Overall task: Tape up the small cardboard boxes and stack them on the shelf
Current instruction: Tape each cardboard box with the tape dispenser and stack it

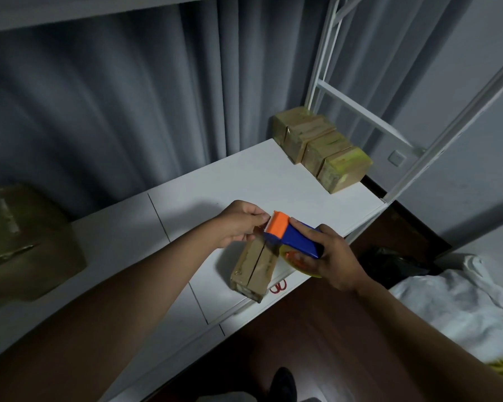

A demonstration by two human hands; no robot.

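Small box (254, 266) lying near the front edge of the white shelf (244, 175), far end hidden behind the tape dispenser (291, 236) gripped by the right hand (331, 259), left hand (238, 224) pinching at the cutter, tape itself indistinct, red scissors (278, 286) half hidden beside the box, four taped boxes (320, 150) behind.

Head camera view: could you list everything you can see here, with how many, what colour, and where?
small cardboard box: one, brown, on the shelf under the hands
taped boxes: four in a row, brown, far right of shelf
large cardboard box: one, brown, left
tape dispenser: one, blue and orange, in right hand
scissors: one pair, red handles, beside the small box
shelf: white
curtain: grey, behind
white cloth: right
left hand: at the dispenser's tip
right hand: gripping dispenser
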